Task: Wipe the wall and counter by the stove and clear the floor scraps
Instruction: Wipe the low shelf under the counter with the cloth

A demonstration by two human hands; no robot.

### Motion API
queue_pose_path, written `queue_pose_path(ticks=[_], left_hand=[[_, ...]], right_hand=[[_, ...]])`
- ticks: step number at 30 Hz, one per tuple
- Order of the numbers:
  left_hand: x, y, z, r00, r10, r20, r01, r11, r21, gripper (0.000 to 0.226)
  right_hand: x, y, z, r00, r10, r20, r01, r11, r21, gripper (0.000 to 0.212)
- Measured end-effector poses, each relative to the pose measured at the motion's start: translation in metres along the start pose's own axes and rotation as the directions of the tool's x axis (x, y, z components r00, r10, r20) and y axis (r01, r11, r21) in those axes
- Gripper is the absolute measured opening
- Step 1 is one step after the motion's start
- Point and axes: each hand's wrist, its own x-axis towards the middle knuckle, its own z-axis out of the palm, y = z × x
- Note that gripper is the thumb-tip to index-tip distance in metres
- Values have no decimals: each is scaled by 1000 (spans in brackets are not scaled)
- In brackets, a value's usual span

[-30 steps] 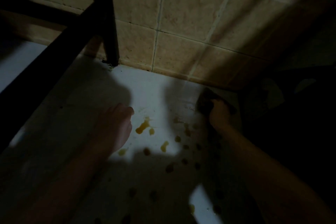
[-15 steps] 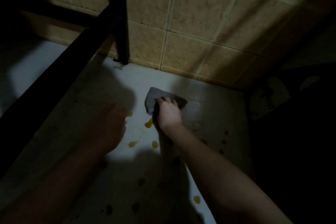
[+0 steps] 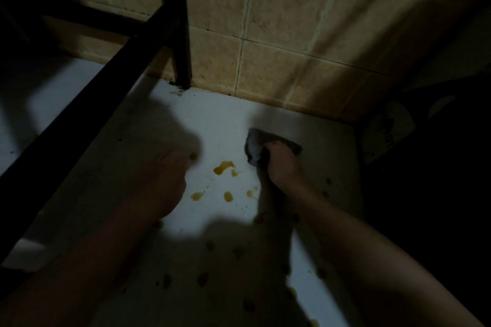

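The tiled wall [image 3: 279, 21] shows dark specks along its grout and base, so I judge its wiping unfinished or not begun, though the dim light hides much. Below it the white desk [image 3: 220, 119] is far from clean, and the floor is out of view, so the scraps look undone too. A black rack leg [image 3: 182, 34] stands at the wall's foot. The left hand [image 3: 164, 183] rests in shadow on the desk, too dark to tell whether it is clenched or relaxed. The right hand [image 3: 281, 164] grasps a grey cloth [image 3: 255, 146] pressed to the desk near the wall; its long axis runs roughly along the wall, bunched end leftward. Yellow drops [image 3: 223, 167] lie unwiped just beside it.
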Motion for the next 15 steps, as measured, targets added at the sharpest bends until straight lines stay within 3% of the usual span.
queue_pose_path(ticks=[5,8,12,15], left_hand=[[-6,37,-14,999,31,31,-33,996,79,34],[-9,53,-17,997,69,-26,-69,998,-11,17],[-3,58,-10,991,134,27,-136,985,106,26],[-1,51,-1,992,120,44,-126,978,168,32]], right_hand=[[-16,40,-14,977,197,-78,-197,980,9,40],[-28,66,-25,947,297,-126,-302,953,-22,36],[-47,91,-33,891,425,-159,-444,890,-107,39],[-62,90,-27,889,420,-184,-448,881,-151,40]])
